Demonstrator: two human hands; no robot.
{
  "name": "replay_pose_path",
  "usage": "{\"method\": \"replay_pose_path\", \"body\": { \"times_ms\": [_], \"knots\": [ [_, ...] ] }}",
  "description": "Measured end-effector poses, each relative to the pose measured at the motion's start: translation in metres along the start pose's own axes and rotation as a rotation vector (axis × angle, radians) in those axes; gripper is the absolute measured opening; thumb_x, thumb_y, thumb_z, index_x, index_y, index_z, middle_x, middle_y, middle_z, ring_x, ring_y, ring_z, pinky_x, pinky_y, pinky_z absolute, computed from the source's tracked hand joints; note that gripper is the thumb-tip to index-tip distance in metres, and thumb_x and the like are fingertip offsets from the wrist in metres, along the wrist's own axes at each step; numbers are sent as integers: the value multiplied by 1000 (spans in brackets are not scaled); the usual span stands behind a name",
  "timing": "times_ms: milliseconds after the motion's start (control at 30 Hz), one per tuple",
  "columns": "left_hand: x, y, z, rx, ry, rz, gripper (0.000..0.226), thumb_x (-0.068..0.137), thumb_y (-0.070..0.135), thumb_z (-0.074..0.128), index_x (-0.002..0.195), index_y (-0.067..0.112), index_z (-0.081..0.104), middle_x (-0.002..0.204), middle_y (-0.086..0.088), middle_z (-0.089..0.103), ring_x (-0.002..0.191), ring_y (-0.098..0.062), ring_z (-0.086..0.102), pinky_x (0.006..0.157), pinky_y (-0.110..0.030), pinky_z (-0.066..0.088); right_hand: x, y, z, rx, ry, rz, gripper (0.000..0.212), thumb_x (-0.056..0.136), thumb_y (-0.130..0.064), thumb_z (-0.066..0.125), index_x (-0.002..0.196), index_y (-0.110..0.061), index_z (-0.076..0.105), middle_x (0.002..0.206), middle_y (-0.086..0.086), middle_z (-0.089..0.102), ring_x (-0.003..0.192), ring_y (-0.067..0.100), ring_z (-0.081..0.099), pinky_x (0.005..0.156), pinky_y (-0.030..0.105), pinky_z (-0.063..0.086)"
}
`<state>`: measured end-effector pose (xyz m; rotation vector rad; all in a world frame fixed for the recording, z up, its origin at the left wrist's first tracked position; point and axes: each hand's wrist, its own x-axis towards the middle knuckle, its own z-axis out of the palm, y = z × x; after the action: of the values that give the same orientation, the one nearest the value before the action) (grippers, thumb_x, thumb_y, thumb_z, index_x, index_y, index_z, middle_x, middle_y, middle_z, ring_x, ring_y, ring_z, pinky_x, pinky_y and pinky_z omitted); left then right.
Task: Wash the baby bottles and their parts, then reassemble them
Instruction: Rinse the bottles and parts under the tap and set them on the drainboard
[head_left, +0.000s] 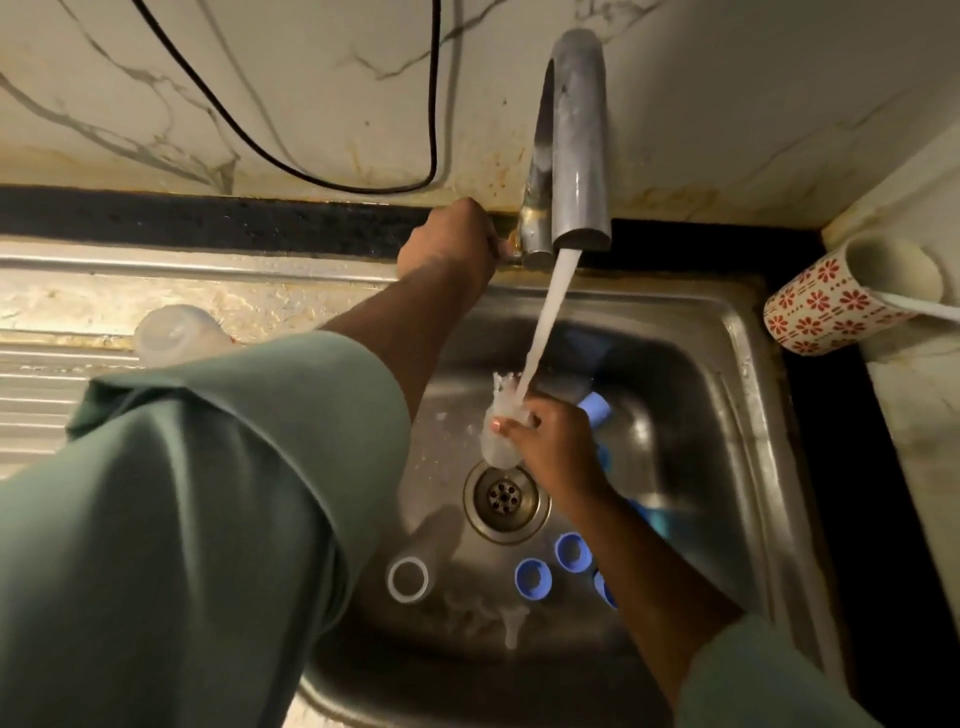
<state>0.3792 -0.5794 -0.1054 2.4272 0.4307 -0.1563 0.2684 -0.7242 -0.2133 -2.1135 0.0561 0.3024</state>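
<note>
No brand, label or readable writing on anything in view; the only marking is a red flower-and-dash pattern on the white ceramic mug (826, 306), lying on its side well to the right of the right hand, on the sink's edge.

Right hand (553, 447) over the stainless steel sink basin (727, 395), fingers curled round a clear plastic baby bottle (498, 436), held mouth up under the running water stream (545, 322). Splash and foam blur the bottle's rim; its lower end hangs just above the round metal drain (505, 496).

Left hand (451, 244) reaches beyond the right one to the base of the grey metal tap (574, 140). Fingers wrapped round something at the tap's foot, hidden by the hand itself; cannot tell what.

Near side of the right forearm, on the basin floor: two blue plastic screw rings (533, 579), a third cut off by the arm, a white ring (408, 579), and a clear teat (514, 626), faint under water. Blue pieces beyond the right hand are partly hidden, shapes unclear.

Left of the left forearm, a translucent bottle (176, 335) lies on the drainboard, half covered by the green sleeve (208, 519).
</note>
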Motion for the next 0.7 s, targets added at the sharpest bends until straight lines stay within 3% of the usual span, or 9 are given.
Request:
{"method": "replay_pose_path", "body": {
  "times_ms": [67, 167, 267, 333, 433, 500, 567, 633, 700],
  "knots": [
    [1, 1, 0, 8, 19, 2, 24, 95, 26, 67, 115, 14, 62, 110, -10, 69, 100, -30, 66, 89, -43, 54, -1, -3, -3, -30, 82, -49, 38, 88, -22, 69, 122, -6, 62, 109, 5, 68, 102, 15, 63, 80, 8, 44],
    [0, -1, 3, -12, 25, -4, 20, 95, 27, 67, 110, 15, 63, 108, -9, 69, 98, -30, 67, 91, -46, 55, -3, -4, -6, -34, 20, -3, 41, 87, -25, 70, 124, -9, 61, 118, 4, 65, 110, 17, 61, 92, 30, 50],
    [1, 0, 4, 1, 48, 8, 15, 95, 23, 66, 108, 16, 62, 107, -9, 68, 96, -29, 66, 91, -47, 55, -1, -5, -7, -2, 79, -28, 40, 86, -24, 71, 123, -10, 62, 117, 0, 64, 108, 14, 61, 91, 28, 50],
    [-1, -3, 5, 11, 42, 12, 14, 96, 23, 64, 108, 16, 62, 105, -8, 69, 94, -29, 66, 89, -47, 56, 2, -5, -7, -25, 10, 21, 40, 87, -22, 71, 122, -6, 61, 118, 7, 65, 108, 19, 61, 91, 30, 50],
    [1, 1, 1, 23, 43, 17, 4, 96, 23, 62, 98, 21, 60, 103, -7, 69, 93, -29, 67, 88, -46, 56, 10, -3, -6, 29, 12, 49, 44, 85, -23, 72, 125, -11, 60, 112, 0, 63, 103, 13, 60, 81, 16, 47],
    [-3, -2, 2, 37, 27, 12, 2, 96, 22, 60, 97, 21, 59, 105, -8, 69, 96, -31, 66, 89, -46, 55, 10, 2, -5, -39, -62, 69, 37, 84, -20, 73, 117, -7, 63, 107, -4, 64, 99, 9, 62, 84, 5, 41],
    [-1, 0, 1, 35, 37, 17, 9, 95, 20, 60, 104, 18, 63, 108, -9, 68, 97, -33, 65, 89, -46, 55, 15, 7, -5, -18, -61, 71, 27, 83, -20, 74, 107, -11, 67, 91, -14, 63, 87, 0, 63, 68, -5, 37],
    [0, -4, 3, 43, 41, 28, 13, 95, 19, 60, 107, 17, 64, 108, -9, 67, 93, -31, 64, 86, -44, 54, 22, 11, -2, 31, -158, 123, 19, 81, -17, 75, 98, -10, 69, 85, -9, 65, 87, 14, 67, 60, 3, 44],
    [1, -4, 4, 42, 33, 28, 16, 96, 20, 61, 111, 16, 64, 106, -8, 67, 89, -27, 63, 83, -43, 55, 26, 19, -1, 94, -141, 157, 21, 80, -16, 76, 99, -10, 70, 91, -2, 69, 90, 19, 67, 74, 20, 53]
  ]
}}
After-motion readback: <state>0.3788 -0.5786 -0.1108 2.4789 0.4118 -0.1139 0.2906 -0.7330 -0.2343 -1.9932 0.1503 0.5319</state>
